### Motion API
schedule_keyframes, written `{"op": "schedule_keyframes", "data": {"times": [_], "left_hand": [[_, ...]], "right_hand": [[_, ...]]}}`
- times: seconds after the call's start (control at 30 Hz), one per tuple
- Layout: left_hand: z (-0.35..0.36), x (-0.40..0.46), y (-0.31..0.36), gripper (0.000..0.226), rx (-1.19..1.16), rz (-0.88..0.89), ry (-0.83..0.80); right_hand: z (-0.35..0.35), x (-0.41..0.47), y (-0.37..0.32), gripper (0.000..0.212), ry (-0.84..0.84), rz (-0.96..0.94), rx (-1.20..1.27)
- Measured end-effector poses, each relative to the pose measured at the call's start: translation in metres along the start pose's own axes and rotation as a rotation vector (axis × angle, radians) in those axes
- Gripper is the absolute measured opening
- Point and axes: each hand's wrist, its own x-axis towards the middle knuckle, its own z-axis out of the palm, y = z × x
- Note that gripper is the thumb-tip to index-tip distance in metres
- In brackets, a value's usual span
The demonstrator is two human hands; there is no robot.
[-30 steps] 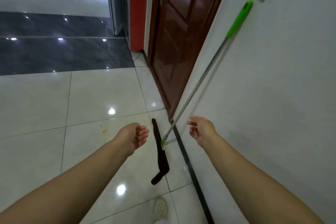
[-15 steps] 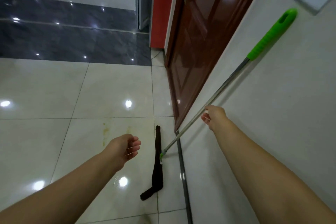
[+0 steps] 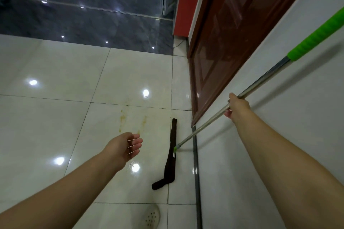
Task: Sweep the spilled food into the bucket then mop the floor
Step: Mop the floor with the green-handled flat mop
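Against the white wall (image 3: 279, 135) on the right leans a long mop with a silver metal pole (image 3: 260, 82) and a bright green ribbed grip (image 3: 314, 38), its upper end cut off by the picture's right edge. From the head view, the right hand (image 3: 237, 107) is wrapped round the metal pole partway up, thumb on top and fingers curled under it; the fingertips are mostly hidden behind the pole and the back of the hand. At the pole's foot a small green joint (image 3: 176, 148) meets the dark brown flat mop head (image 3: 171, 156), which lies on the floor just beside the grey skirting strip (image 3: 195, 154), seen edge-on, with its near end bent aside like a foot.

The left hand (image 3: 123, 148) hangs over the glossy cream floor tiles (image 3: 46, 121), holding nothing, its fingers loosely curled and slightly apart. Just beyond it, a faint yellowish stain (image 3: 122, 117) runs in two thin streaks across one tile, near the mop head but apart from it; whether it is wet or dry cannot be told. Bright ceiling lights glare off the tiles.

Farther off, the floor changes to a band of dark grey marble (image 3: 83, 16). A reddish-brown panelled wooden door (image 3: 223, 42) stands beside a red wall strip (image 3: 186, 5), both cut off at the top. At the bottom edge a pale perforated shoe tip (image 3: 151, 216) shows only in part. Both forearms run out of the frame below.
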Motion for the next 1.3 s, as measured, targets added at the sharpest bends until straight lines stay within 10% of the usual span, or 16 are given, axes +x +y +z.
{"op": "schedule_keyframes", "data": {"times": [0.7,1.3], "left_hand": [[-0.264,-0.049,0.031,0.032,-0.015,0.091,-0.071],[-0.408,-0.073,-0.018,0.029,0.17,0.007,-0.124]], "right_hand": [[0.081,-0.304,0.065,0.019,0.047,-0.284,-0.058],[0.175,-0.505,0.247,0.005,-0.499,-0.541,-0.575]]}}
